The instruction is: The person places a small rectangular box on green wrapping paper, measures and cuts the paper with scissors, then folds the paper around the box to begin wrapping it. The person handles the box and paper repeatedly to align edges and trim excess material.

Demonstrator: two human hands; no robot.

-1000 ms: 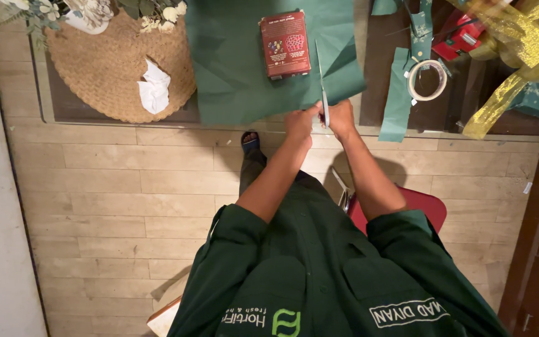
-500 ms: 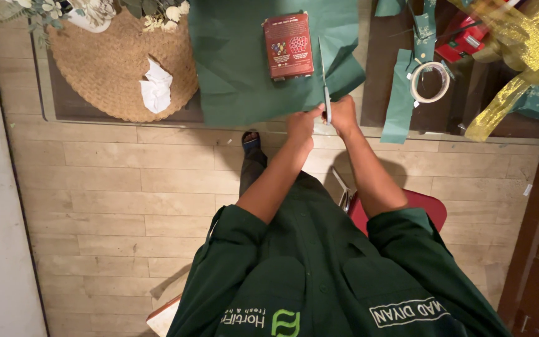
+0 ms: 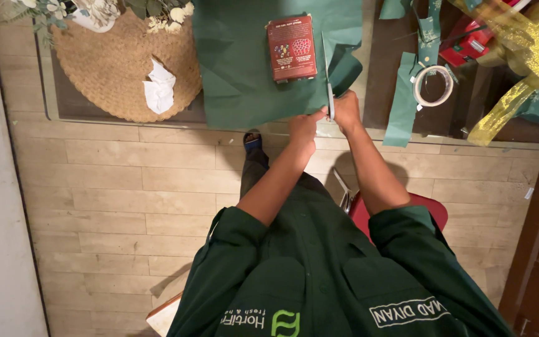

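Observation:
A sheet of dark green wrapping paper (image 3: 244, 68) lies on the glass table with a small red box (image 3: 291, 48) resting on it. My right hand (image 3: 346, 111) grips a pair of scissors (image 3: 329, 84) whose blades point away along a cut in the paper, just right of the box. My left hand (image 3: 304, 128) pinches the near edge of the paper beside the scissors. Both forearms reach out from dark green sleeves.
A round woven mat (image 3: 126, 65) with a crumpled white paper (image 3: 158, 90) and flowers lies at the left. A roll of clear tape (image 3: 433, 85), green paper strips (image 3: 403, 103), gold ribbon (image 3: 513, 75) and a red dispenser (image 3: 469, 43) sit at the right. A red stool (image 3: 428, 209) stands below.
The scissors and my right hand have moved slightly farther along the cut; my left hand stays on the paper's near edge.

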